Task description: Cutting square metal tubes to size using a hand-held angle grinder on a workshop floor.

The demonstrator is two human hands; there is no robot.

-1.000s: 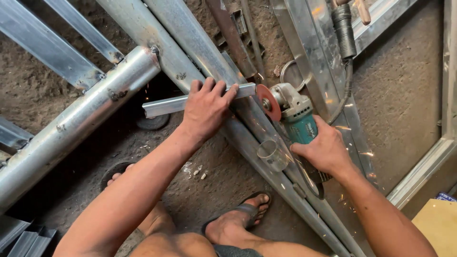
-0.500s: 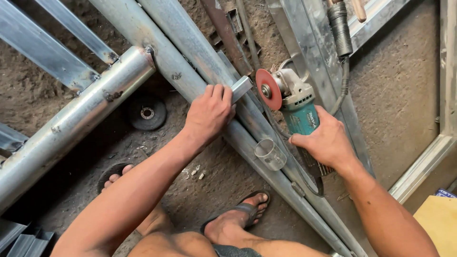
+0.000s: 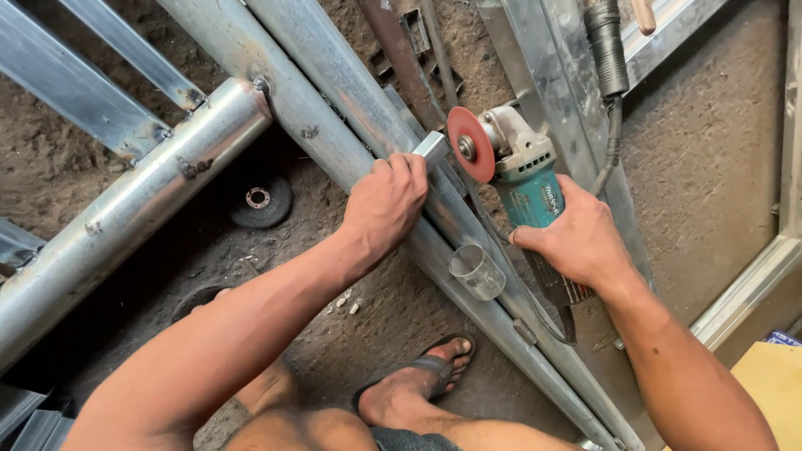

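My left hand grips a short piece of square metal tube, whose cut end pokes out past my fingers. My right hand holds a teal angle grinder by its body. The grinder's red disc stands just right of the tube's end, almost touching it. Both hands hover over a long galvanized frame bar that runs diagonally across the dirt floor.
A thick steel pipe joins the frame at the left. A short clear tube stub sticks up from the frame bar below my hands. A spare grinding disc lies on the dirt. My sandalled foot rests beside the frame. The grinder's cable trails away.
My left hand has turned the metal piece from lying crosswise to end-on toward the disc. The grinder has swung up and left, closing on the tube's end.
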